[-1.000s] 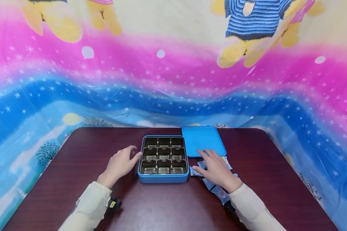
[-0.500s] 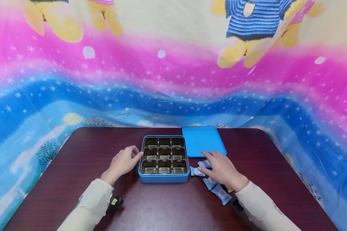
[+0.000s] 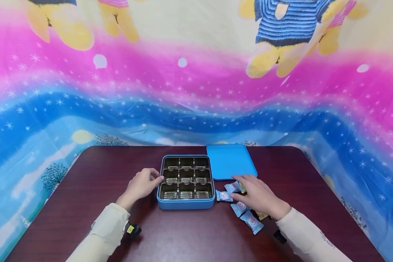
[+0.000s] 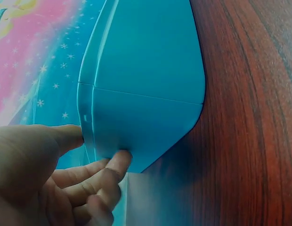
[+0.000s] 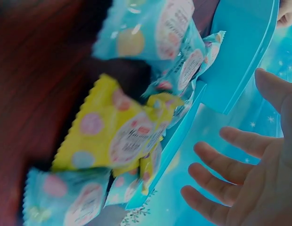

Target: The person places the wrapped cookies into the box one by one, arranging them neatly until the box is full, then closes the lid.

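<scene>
A square blue box (image 3: 185, 205) sits mid-table, fitted with a dark tray of several vacant compartments (image 3: 186, 176). My left hand (image 3: 141, 188) holds the box's left edge, the thumb at its rim and curled fingers against the side wall, as the left wrist view shows. To the right of the box lie several wrapped candies, among them a blue packet (image 3: 251, 221) and a yellow packet (image 5: 122, 129). Over these hovers my right hand (image 3: 258, 195), fingers spread and holding nothing; it hides part of the pile in the head view.
The flat blue lid (image 3: 232, 162) lies behind the candies, beside the box's back right corner. A dark red wooden table (image 3: 183, 240) carries everything. Behind it hangs a colourful printed cloth (image 3: 183, 91).
My left hand has shifted slightly right and its thumb has come onto the box's rim. My right hand has drawn back to the right, uncovering more of the candies.
</scene>
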A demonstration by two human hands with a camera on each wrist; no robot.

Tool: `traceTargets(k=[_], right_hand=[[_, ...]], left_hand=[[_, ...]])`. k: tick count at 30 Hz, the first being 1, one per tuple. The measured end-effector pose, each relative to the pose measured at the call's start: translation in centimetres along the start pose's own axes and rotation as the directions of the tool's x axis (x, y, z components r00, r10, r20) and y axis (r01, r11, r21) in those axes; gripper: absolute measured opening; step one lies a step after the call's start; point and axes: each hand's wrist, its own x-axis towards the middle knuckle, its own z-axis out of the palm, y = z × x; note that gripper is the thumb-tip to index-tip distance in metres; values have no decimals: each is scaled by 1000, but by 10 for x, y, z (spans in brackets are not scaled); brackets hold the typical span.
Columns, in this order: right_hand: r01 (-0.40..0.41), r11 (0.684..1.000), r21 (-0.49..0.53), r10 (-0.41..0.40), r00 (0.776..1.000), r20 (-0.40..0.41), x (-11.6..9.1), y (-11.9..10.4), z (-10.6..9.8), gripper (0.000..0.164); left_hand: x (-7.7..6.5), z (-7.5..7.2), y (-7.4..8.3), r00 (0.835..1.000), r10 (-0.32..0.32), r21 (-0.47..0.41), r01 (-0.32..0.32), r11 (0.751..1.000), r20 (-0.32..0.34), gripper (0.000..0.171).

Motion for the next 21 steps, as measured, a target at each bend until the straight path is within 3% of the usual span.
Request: traceTargets(k=[9, 21], right_hand=[[-11, 998, 63, 10, 1000, 11, -14, 16, -2, 63], [-98, 989, 111, 91, 994, 62, -25, 39, -10, 64]], left_hand=[[0, -2, -3, 999, -18, -63, 21, 998, 48, 39], [2, 4, -5, 998, 7, -175, 5, 985, 67, 37]])
